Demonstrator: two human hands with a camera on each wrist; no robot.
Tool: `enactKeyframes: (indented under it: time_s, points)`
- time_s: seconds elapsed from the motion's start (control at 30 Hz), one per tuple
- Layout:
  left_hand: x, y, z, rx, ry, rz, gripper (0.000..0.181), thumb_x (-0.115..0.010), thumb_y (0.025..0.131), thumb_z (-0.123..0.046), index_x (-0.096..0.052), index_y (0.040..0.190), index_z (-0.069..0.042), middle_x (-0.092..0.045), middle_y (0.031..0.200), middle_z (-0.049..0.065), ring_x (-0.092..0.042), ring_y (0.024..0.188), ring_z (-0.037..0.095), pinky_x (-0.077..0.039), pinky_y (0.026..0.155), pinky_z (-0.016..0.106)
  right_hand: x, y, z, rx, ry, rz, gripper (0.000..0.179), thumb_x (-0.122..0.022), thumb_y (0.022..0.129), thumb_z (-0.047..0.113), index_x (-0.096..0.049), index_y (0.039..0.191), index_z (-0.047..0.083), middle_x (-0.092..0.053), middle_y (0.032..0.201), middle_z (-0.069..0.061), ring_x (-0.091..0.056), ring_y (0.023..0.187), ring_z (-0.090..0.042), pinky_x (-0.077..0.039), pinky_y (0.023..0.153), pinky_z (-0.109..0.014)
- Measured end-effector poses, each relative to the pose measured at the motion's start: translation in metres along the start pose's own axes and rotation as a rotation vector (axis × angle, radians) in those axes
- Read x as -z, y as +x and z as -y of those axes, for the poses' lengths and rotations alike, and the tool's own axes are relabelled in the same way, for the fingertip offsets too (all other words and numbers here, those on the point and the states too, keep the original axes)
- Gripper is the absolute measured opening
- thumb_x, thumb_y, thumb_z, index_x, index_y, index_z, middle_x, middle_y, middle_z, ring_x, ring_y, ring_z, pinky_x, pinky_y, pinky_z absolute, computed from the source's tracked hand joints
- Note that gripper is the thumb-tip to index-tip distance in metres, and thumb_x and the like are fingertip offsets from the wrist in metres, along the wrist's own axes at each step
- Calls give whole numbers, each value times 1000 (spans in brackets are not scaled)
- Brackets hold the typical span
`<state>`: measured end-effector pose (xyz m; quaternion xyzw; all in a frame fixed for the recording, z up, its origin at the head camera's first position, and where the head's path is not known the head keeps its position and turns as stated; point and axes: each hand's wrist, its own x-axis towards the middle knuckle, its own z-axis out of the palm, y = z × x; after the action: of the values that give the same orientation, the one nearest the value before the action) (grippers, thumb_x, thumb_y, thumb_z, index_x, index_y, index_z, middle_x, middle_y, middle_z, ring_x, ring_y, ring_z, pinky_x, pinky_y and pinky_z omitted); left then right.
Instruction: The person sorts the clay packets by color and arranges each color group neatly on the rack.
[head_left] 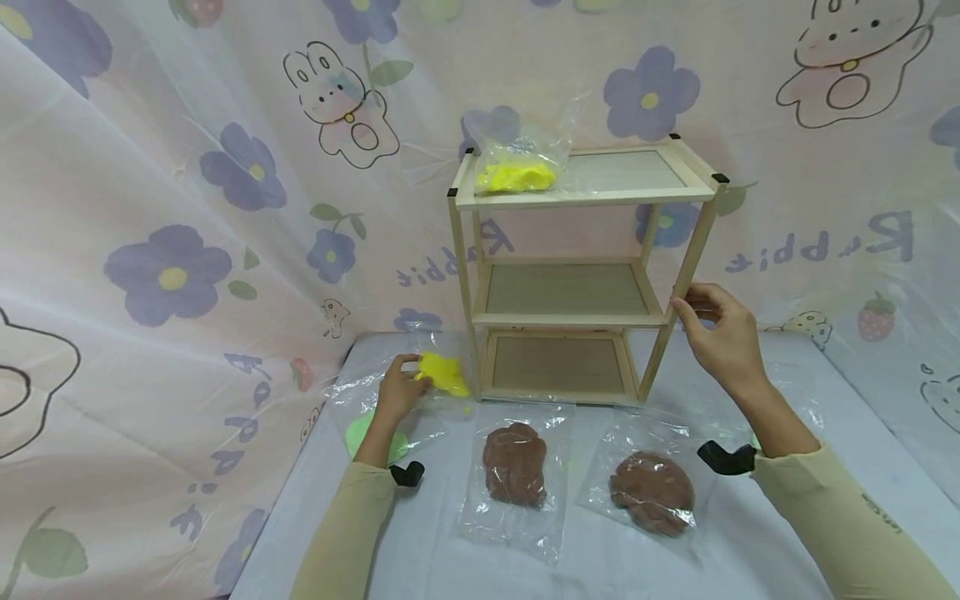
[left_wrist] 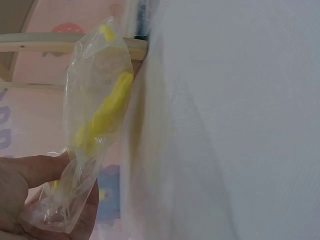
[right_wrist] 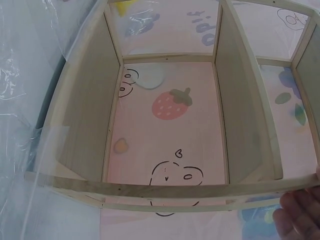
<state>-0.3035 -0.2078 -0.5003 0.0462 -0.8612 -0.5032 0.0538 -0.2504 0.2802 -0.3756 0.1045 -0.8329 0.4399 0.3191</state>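
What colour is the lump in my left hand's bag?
The lump is bright yellow, clearest in the head view.

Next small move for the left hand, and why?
Probably lift the yellow-filled bag onto the top shelf: the left hand pinches it beside the rack, a similar bag sits up there, and the right hand holds a post.

The three-tier shelf (head_left: 562,292) in front of me is pale beige wood with black corner caps (head_left: 721,178). Around it, the clay lump (head_left: 517,177) at eleven o'clock is bright yellow, the bagged lump (head_left: 444,373) at eight also yellow; a brown lump (head_left: 515,465) is at seven, a second brown lump (head_left: 652,492) at five. My sleeves (head_left: 341,525) are khaki, the tablecloth (head_left: 427,550) bluish white. The pinkish backdrop (head_left: 510,50) carries purple flowers (head_left: 649,100), red strawberries (head_left: 876,318) and black-outlined rabbits (head_left: 348,108).
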Motion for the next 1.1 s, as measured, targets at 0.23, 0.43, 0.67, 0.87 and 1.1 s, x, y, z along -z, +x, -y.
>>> enactKeyframes:
  time_s: [0.23,0.43,0.67,0.87,1.1]
  points:
    - [14,-6,-7,-9,-63,3,55,-76,100,-12,-54,150,-11,-67,139,29,-79,97,29,-64,91,44,2,0,-1,11,-3,5,26,-69,107,13,-70,123,-8,-70,113,-14,-58,96,13,-45,90,-4]
    - [30,-12,-17,-57,-96,-19,56,-77,100,-12,-52,151,-9,-66,139,31,-79,96,30,-65,84,36,2,0,0,21,-3,3,26,-69,107,12,-70,123,-8,-70,113,-15,-58,96,13,-45,90,-4]
    - [50,-19,-33,-111,-84,-59,58,-76,102,-15,-50,154,-12,-68,138,28,-79,102,36,-65,88,41,3,0,0,20,-6,9,27,-69,107,12,-70,123,-9,-71,113,-19,-57,96,14,-45,89,-3]
    - [66,-31,-54,-158,-111,-120,60,-78,102,-15,-50,154,-13,-70,135,26,-77,108,39,-65,94,46,4,0,-2,27,-11,21,27,-70,107,13,-70,124,-8,-71,111,-19,-58,95,13,-45,90,-7]
    - [81,-45,-77,-197,-168,-168,63,-79,101,-17,-49,156,-13,-67,141,24,-76,111,39,-66,91,34,5,3,-4,38,-9,46,28,-71,107,15,-71,127,-3,-74,112,-21,-58,98,16,-45,90,-6]
